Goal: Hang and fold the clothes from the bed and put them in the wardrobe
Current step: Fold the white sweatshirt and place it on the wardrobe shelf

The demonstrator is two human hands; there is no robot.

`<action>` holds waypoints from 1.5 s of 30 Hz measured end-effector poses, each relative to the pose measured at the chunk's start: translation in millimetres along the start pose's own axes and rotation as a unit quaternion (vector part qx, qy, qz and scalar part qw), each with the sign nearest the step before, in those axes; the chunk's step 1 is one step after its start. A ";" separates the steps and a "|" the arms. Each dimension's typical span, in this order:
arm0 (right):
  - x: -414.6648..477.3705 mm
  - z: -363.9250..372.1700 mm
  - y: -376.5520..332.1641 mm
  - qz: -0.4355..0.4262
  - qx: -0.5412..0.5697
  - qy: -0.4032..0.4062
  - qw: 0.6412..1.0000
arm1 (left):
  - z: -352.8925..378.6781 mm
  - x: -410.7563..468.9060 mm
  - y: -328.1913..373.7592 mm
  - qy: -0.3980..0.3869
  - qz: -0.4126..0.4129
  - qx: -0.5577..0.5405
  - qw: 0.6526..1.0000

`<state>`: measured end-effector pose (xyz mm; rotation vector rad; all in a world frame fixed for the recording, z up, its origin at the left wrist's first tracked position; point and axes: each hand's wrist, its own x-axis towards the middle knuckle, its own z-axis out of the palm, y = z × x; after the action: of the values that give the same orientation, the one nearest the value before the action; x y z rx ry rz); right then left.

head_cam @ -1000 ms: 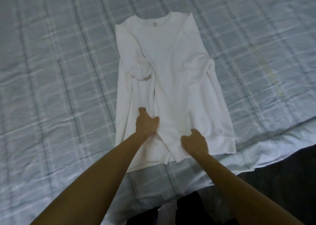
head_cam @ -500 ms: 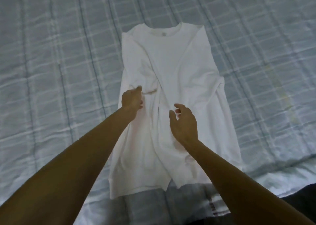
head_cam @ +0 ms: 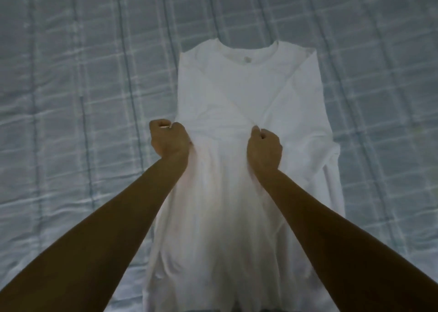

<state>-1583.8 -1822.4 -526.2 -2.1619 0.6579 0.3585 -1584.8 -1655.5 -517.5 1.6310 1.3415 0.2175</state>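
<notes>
A white long-sleeved shirt (head_cam: 251,93) lies flat on the bed, neck away from me, with both sleeves folded in across its front. My left hand (head_cam: 168,137) grips the cloth at the shirt's left edge, about halfway down. My right hand (head_cam: 264,147) pinches the cloth near the middle, where the folded sleeves cross. Between my forearms the lower half of the shirt runs down to the bottom of the view.
The bed (head_cam: 71,98) is covered by a pale blue quilt with a checked pattern, which fills the view on every side of the shirt. No wardrobe or hanger is in view.
Both hands moved up the shirt from the hem area to its middle and closed on the cloth. The right hand was open half a second ago. The view has moved closer.
</notes>
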 end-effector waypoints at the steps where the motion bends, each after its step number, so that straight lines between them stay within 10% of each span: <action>1: 4.7 -4.3 4.2 0.006 -0.005 0.005 1.000 | -2.7 5.4 -2.5 0.003 0.000 0.002 1.000; 5: 7.5 -13.1 16.4 -0.029 -0.063 0.015 0.997 | -3.5 7.9 -15.8 -0.002 0.029 0.080 0.996; 7: -0.7 -8.8 14.8 -0.123 -0.072 0.057 0.988 | -1.7 -6.0 -14.5 0.052 0.200 0.158 0.966; 10: -19.2 4.2 17.5 -0.354 -0.149 0.055 0.922 | 6.4 -22.7 -19.7 -0.057 0.423 0.226 0.876; 15: -24.5 20.1 62.0 -0.416 -0.356 -0.118 0.828 | 14.7 -13.6 -53.5 -0.236 0.441 0.540 0.677; 24: -35.1 -30.3 81.5 -0.259 -0.197 0.043 0.945 | -5.7 -59.1 -71.5 -0.294 0.536 0.453 0.649; 28: -46.2 -59.7 110.8 -0.142 -0.206 0.131 0.959 | -3.7 -96.6 -90.4 -0.356 0.578 0.434 0.592; 38: -111.1 -102.4 185.2 0.167 -0.175 0.123 0.962 | -26.8 -129.0 -123.9 -0.361 0.533 0.485 0.591; 45: -153.9 -128.1 169.8 0.072 -0.040 0.049 0.995 | -79.0 -114.9 -126.9 -0.363 0.545 0.466 0.595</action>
<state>-1803.1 -1960.4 -484.3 -2.2254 0.8703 0.3614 -1762.7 -1717.3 -524.8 2.7903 -0.5008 -0.5280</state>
